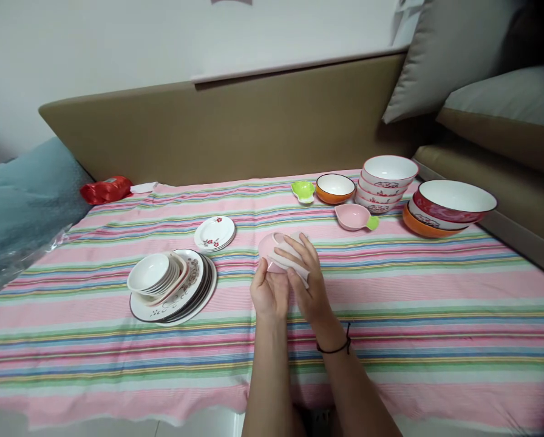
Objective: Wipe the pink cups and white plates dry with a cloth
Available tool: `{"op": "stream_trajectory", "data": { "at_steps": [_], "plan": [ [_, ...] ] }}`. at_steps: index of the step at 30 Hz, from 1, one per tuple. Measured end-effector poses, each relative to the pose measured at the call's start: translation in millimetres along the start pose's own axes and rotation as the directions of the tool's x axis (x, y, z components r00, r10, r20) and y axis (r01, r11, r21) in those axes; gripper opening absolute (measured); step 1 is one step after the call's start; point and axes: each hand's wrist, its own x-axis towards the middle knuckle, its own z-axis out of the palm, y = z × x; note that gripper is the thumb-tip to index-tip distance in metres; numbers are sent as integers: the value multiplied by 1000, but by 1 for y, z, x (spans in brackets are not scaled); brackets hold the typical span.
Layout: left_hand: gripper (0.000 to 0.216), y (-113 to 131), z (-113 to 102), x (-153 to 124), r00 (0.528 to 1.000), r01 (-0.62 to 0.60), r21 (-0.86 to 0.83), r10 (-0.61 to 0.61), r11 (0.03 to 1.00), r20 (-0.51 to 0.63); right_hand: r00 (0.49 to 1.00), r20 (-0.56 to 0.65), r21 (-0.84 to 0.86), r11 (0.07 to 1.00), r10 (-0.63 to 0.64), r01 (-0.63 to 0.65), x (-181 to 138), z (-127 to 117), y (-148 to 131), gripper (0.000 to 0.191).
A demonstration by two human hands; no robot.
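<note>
My left hand [268,292] grips a small pink dish [272,247] from below, holding it above the striped tablecloth [436,303]. My right hand [305,278] presses a white cloth [286,260] against the dish, fingers closed over it. A black band circles my right wrist. A stack of white plates and saucers [172,285] lies to the left of my hands. A small flowered plate stack [215,233] sits just beyond it.
Far right stand stacked red-patterned bowls [388,182], a large red and orange bowl stack [449,206], an orange bowl [334,188], a pink leaf-shaped dish [354,216] and a green dish [303,190]. A red bag [105,189] lies far left. Sofa cushions surround the table.
</note>
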Motion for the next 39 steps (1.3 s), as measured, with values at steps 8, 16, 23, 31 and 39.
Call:
{"op": "stream_trajectory", "data": {
  "at_steps": [8,16,23,31,39],
  "plan": [
    [65,5,-7,-2,995,-9,61,2,998,100,987,158,34,999,-31,26,-2,-1,0,33],
    [63,3,-6,-2,992,15,74,-24,997,124,994,105,41,999,9,-14,-2,1,-1,35],
    [50,10,-10,2,995,98,3,-98,995,3,966,256,30,999,-39,32,-2,-11,-1,32],
    [50,10,-3,6,995,-98,-99,99,990,2,980,56,227,953,191,-199,-3,-4,8,40],
    [46,4,-5,2,991,-115,70,110,991,73,829,7,620,648,559,-442,-4,16,12,54]
  ]
}}
